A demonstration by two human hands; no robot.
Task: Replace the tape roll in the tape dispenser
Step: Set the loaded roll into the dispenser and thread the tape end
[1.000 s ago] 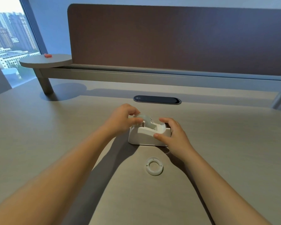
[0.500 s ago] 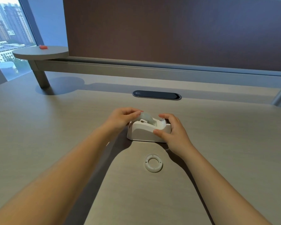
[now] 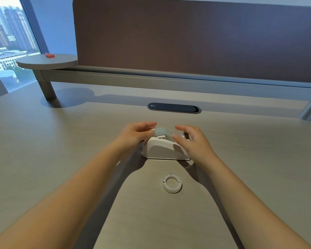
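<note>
Sitting upright in the white plastic tape dispenser [image 3: 166,150] at mid-desk [image 3: 61,159], the translucent grey tape roll [image 3: 162,132] lies between both hands. The left hand [image 3: 136,134] is nearer, fingers loosely spread; contact is unclear. The right hand [image 3: 193,143] hovers relaxed, holding nothing. A white plastic ring [image 3: 172,182] lies toward the front edge.

Tape dispenser [image 3: 162,150] hemmed by my left hand [image 3: 135,134] and right hand [image 3: 192,142], white ring [image 3: 172,182] lying nearer me, table [image 3: 43,141] lying open toward both side edges.

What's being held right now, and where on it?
Hard to confirm: the left hand touches the left edge of the tape roll seated in the dispenser; the right hand brackets its right edge with thumb and forefinger. Grip cannot be told.
</note>
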